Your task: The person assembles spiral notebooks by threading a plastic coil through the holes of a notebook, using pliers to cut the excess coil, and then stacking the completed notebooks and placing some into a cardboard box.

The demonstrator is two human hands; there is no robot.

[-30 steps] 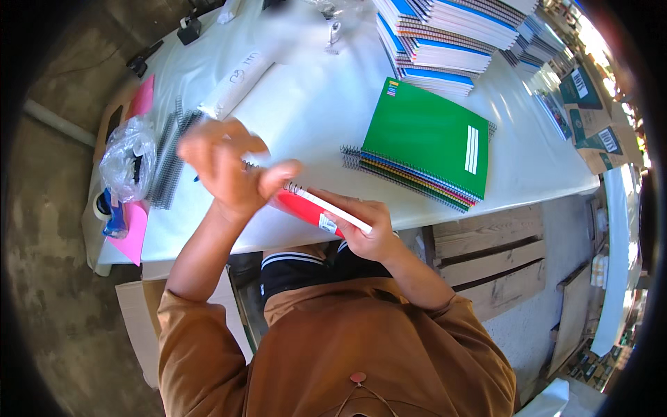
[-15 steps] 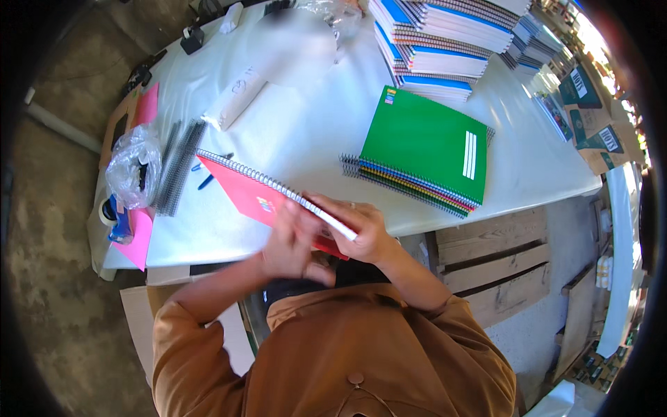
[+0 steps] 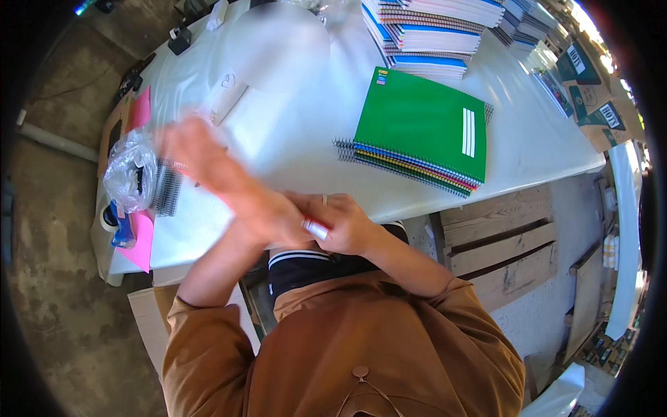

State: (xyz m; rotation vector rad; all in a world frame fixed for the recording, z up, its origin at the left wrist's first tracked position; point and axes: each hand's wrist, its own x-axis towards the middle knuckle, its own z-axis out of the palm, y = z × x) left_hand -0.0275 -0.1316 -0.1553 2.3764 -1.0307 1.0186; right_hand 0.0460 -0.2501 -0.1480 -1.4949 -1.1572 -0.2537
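Note:
My right hand (image 3: pixel 340 222) is closed on the near end of a red spiral notebook (image 3: pixel 317 229), in front of my body at the table's edge. Only a pale corner and a thin red edge of this notebook show; my left arm and hand cover the rest. Stretched out over the notebook, my left hand (image 3: pixel 215 167) is smeared by motion, so its fingers cannot be made out. To the right lies a short stack of spiral notebooks with a green cover (image 3: pixel 420 125) on top, coloured edges below and coils sticking out at both sides.
Tall piles of spiral notebooks (image 3: pixel 438 42) stand at the back of the pale-covered table (image 3: pixel 299 146). Left are black coils (image 3: pixel 168 191), a clear plastic bag (image 3: pixel 130 174), a blue tape dispenser (image 3: pixel 124 228) and pink sheets (image 3: pixel 142 243). Cardboard boxes (image 3: pixel 590 97) are at right.
My left hand has swung forward and left, over the notebook. The red notebook has tipped so its cover hardly shows. My right hand keeps its hold. The view has shifted slightly.

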